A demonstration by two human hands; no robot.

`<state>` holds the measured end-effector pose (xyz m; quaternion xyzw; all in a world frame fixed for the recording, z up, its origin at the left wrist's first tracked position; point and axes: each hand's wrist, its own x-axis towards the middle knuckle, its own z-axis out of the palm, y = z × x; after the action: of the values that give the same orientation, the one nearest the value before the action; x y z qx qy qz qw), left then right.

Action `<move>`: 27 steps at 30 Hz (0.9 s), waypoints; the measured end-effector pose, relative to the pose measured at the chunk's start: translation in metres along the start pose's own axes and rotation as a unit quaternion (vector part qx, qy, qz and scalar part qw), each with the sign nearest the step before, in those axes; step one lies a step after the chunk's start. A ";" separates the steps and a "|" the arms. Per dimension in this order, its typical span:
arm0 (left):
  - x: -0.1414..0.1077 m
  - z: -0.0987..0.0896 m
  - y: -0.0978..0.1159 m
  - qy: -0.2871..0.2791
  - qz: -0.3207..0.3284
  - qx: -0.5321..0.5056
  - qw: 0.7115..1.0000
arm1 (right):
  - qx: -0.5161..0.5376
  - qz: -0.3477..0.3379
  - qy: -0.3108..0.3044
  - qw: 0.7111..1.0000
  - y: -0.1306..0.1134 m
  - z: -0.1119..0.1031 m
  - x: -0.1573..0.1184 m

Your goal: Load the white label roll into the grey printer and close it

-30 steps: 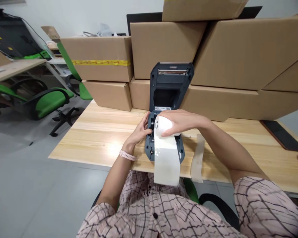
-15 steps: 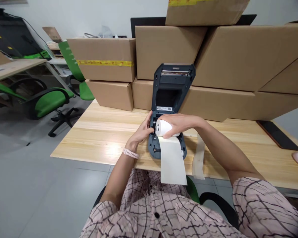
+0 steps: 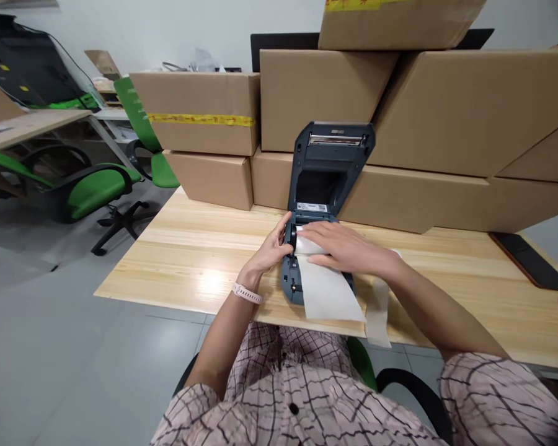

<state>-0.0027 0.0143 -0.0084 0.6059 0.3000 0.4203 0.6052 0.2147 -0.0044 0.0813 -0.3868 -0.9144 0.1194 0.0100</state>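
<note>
A dark grey printer (image 3: 292, 282) stands on the wooden table with its lid (image 3: 330, 167) raised. Inside it lies a white paper roll (image 3: 309, 244), its free strip (image 3: 330, 291) hanging forward over the printer's front. My left hand (image 3: 270, 249) is at the printer's left side, thumb and fingers apart at the black roll holder (image 3: 293, 238). Across the roll from the right lies my right hand (image 3: 346, 248), palm down, its fingers stretched out on the paper. The roll's right end is hidden under that hand.
Cardboard boxes (image 3: 328, 87) are stacked along the back of the table (image 3: 181, 248). Another paper strip (image 3: 378, 313) hangs over the front edge, right of the printer. A dark flat device (image 3: 532, 260) lies far right. Green chairs (image 3: 95, 192) stand at left.
The roll has gone down into the printer, and my right hand has flattened from its grip round the roll. The paper strip's end has shifted right. The view has moved slightly.
</note>
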 end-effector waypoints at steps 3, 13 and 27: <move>-0.001 0.001 -0.001 0.005 0.015 0.001 1.000 | -0.020 -0.027 0.071 0.997 -0.028 0.017 -0.042; -0.006 0.003 0.004 0.023 0.009 0.020 1.000 | -0.089 0.028 0.186 0.978 -0.084 0.082 -0.090; -0.003 0.001 0.000 0.025 0.002 0.017 1.000 | -0.064 0.061 0.179 0.980 -0.093 0.089 -0.089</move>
<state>-0.0033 0.0115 -0.0082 0.6062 0.3208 0.4313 0.5862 0.2013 -0.1486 0.0223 -0.4569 -0.8782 -0.0106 0.1413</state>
